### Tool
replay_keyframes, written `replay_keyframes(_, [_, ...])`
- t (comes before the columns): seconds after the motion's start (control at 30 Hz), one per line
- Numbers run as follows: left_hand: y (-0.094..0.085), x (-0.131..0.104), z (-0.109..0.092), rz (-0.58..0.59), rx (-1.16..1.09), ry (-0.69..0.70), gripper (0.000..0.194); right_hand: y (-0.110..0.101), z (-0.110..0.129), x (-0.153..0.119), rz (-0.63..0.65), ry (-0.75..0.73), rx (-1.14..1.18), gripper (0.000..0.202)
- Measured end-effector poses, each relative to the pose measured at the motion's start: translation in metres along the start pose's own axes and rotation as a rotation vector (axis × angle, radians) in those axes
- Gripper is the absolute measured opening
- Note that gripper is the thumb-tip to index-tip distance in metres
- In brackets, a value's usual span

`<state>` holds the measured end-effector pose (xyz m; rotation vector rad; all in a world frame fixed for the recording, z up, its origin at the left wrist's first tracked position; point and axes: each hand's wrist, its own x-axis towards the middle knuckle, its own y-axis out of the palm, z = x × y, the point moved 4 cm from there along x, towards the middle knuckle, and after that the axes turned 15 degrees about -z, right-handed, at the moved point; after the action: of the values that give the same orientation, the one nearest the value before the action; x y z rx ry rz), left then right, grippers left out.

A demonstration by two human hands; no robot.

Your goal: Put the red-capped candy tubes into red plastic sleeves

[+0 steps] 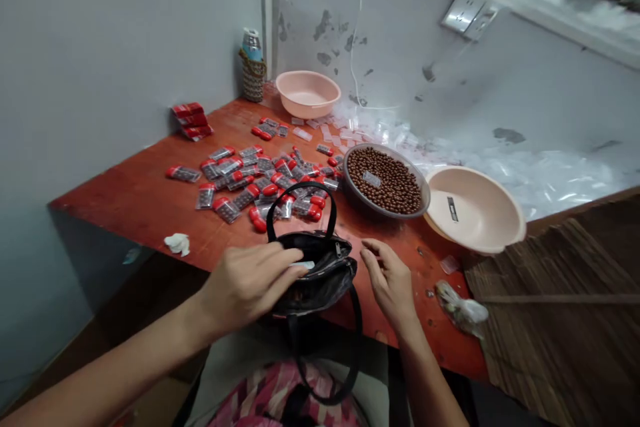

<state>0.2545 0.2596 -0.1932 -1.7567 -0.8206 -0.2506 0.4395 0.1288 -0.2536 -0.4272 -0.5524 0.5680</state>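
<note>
A small black handbag (325, 293) with its zips undone stands at the table's front edge, one strap upright and the other hanging towards my lap. My left hand (250, 277) reaches over its left side, fingers closed at the mouth. A flat pale blue item (306, 265) shows at those fingertips; its kind is unclear and part of it is hidden. My right hand (390, 280) hovers just right of the bag, loosely curled, thumb and fingers apart, with nothing visible in it. Many clear packs with red caps (245, 195) lie behind the bag.
A grey bowl of brown beads (390, 180) sits behind my right hand, beside a cream basin (480, 213). A pink basin (307, 93) and a flask in a woven holder (253, 70) stand farther back. Crumpled tissue (177, 243) lies left; a knotted plastic bag (461, 307) lies right.
</note>
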Motion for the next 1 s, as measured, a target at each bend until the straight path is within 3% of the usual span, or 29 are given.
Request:
replay_keyframes(0.1, [0.038,0.026,-0.02,0.242,0.092,-0.021,0.032,0.018,-0.02,0.001,0.122,0.138,0.123,0.029])
replay_keyframes(0.2, [0.068,0.041,-0.028,0.383,0.193,-0.088,0.039,0.033,-0.024,0.002,0.16,0.151,0.174,0.028])
replay_keyframes(0.3, [0.084,0.046,-0.029,0.448,0.229,-0.105,0.042,0.037,-0.022,0.003,0.135,0.127,0.183,0.025])
replay_keyframes(0.43, [0.093,0.045,-0.03,0.466,0.246,-0.106,0.04,0.035,-0.02,0.002,0.117,0.096,0.231,0.025])
replay_keyframes(0.6, [0.087,0.035,-0.038,0.395,0.274,-0.046,0.032,0.039,-0.028,0.0,0.083,0.105,0.311,0.026])
replay_keyframes(0.7, [0.062,0.02,-0.052,0.301,0.145,0.247,0.03,0.043,-0.034,0.0,0.078,0.155,0.375,0.027])
replay_keyframes(0.77, [0.045,0.008,-0.052,0.279,0.16,0.365,0.055,0.045,-0.037,-0.001,0.098,0.194,0.395,0.027])
replay_keyframes(0.83, [0.035,0.002,-0.039,0.292,0.262,0.27,0.076,0.046,-0.037,-0.002,0.119,0.197,0.389,0.025])
replay_keyframes(0.9, [0.035,-0.002,-0.021,0.328,0.359,0.091,0.089,0.045,-0.033,-0.004,0.125,0.138,0.378,0.023])
replay_keyframes(1.0, [0.048,-0.007,-0.002,0.428,0.351,-0.037,0.085,0.043,-0.03,-0.007,0.103,0.038,0.407,0.02])
